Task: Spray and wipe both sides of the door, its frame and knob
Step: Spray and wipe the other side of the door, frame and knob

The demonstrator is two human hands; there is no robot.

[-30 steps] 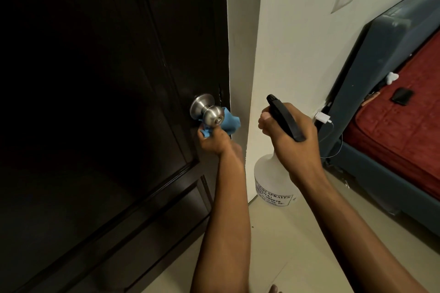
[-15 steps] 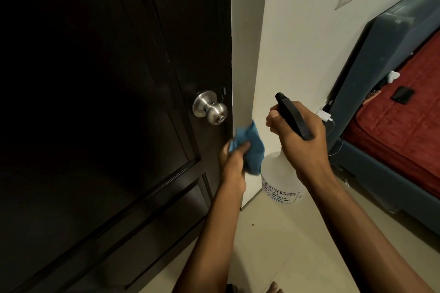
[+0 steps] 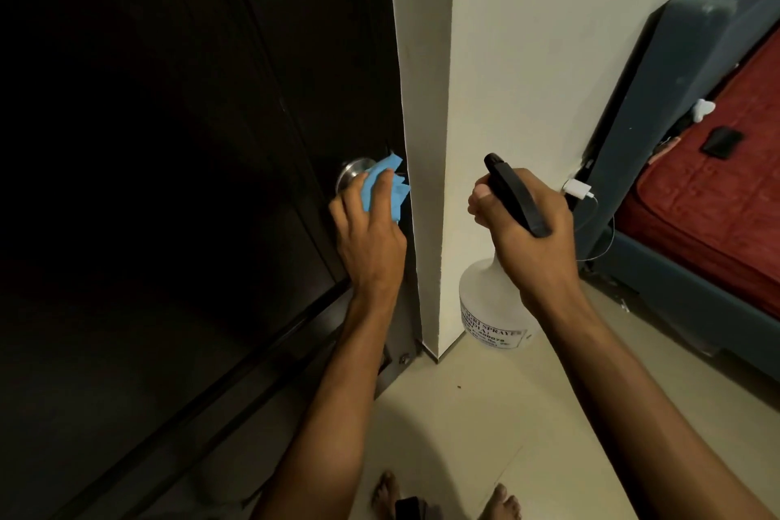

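The dark brown panelled door [image 3: 177,165] fills the left half of the view, its edge meeting the white wall corner [image 3: 422,106]. My left hand [image 3: 371,232] holds a blue cloth [image 3: 88,190] against the silver knob [image 3: 352,173], covering most of it. My right hand [image 3: 527,224] grips the black trigger head of a clear spray bottle [image 3: 485,308], held low beside the wall to the right of the door.
A grey bed frame [image 3: 683,68] with a red mattress [image 3: 726,198] stands at the right. A white charger [image 3: 578,189] with its cable hangs at the wall. A black object [image 3: 722,141] lies on the mattress. My bare feet [image 3: 502,500] stand on the pale tiled floor.
My left hand dropped off the knob with the cloth to the door edge, then came back up and now covers the knob from above. The bottle stayed about level.
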